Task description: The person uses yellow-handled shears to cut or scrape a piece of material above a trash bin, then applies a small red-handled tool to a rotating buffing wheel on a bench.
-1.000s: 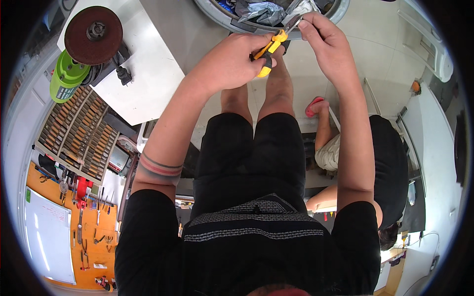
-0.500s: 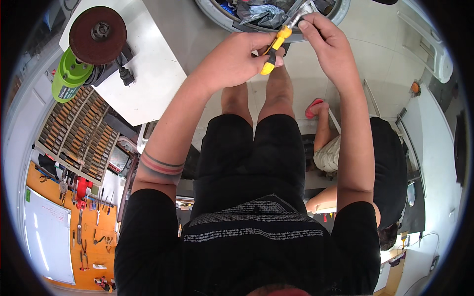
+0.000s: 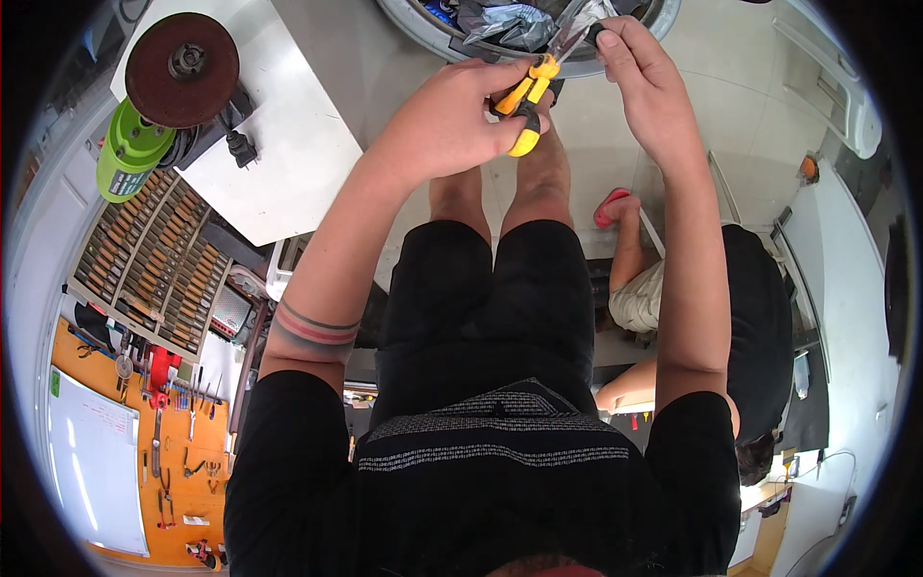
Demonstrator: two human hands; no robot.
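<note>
Yellow-and-black-handled scissors (image 3: 524,101), with silver blades pointing up and right, are in my left hand (image 3: 452,120). My left fingers are wrapped round the handles, which stand spread, and the blades look parted. My right hand (image 3: 642,82) is closed in a pinch on a small black piece (image 3: 594,35) close to the blade tips. What that piece is, I cannot tell. Both hands are raised at the near edge of a round grey container (image 3: 423,37), whose contents include crumpled silver and dark plastic bags (image 3: 510,24).
On a white table (image 3: 288,183) at the left lies a green angle grinder (image 3: 125,159) with a brown disc and black plug. A rack of wooden-handled tools (image 3: 149,260) and an orange tool board (image 3: 183,462) are further left. A person in black (image 3: 755,327) sits at my right.
The scissors' handles have spread and the blades have parted. My right hand has shifted slightly right and up, and the black piece in its fingertips now shows.
</note>
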